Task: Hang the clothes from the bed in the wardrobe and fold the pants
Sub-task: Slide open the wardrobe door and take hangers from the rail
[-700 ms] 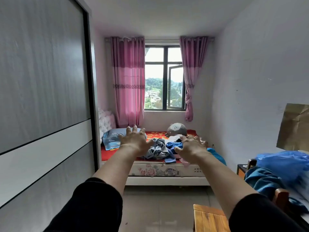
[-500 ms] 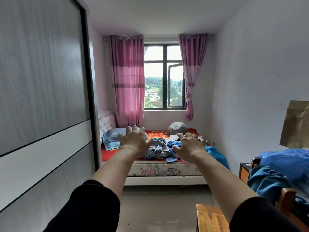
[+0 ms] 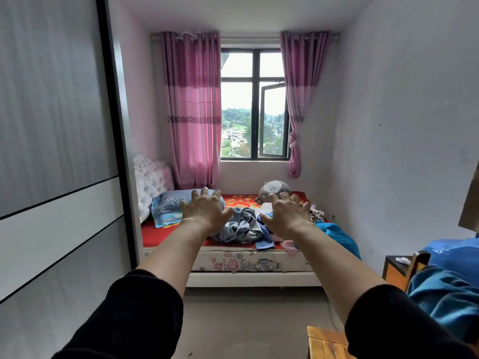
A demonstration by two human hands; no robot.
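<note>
A heap of clothes (image 3: pixel 242 225), grey-blue, blue and pink, lies near the foot of the bed (image 3: pixel 160 233), which has a red floral sheet. Both my arms are stretched out in the air toward it, well short of the bed. My left hand (image 3: pixel 204 212) is spread, palm down, holding nothing. My right hand (image 3: pixel 285 215) is spread the same way and holds nothing. The grey and white sliding wardrobe door (image 3: pixel 57 164) fills the left side and is closed.
A blue pillow (image 3: pixel 171 206) and a grey plush toy (image 3: pixel 274 189) lie at the head of the bed under the window. A wooden stool (image 3: pixel 324 343) stands at the lower right. Blue fabric (image 3: pixel 451 288) is piled on furniture at the right. Tiled floor lies ahead.
The view has come closer to the bed and shifted slightly right. Both hands stay spread and raised in front of me, holding nothing.
</note>
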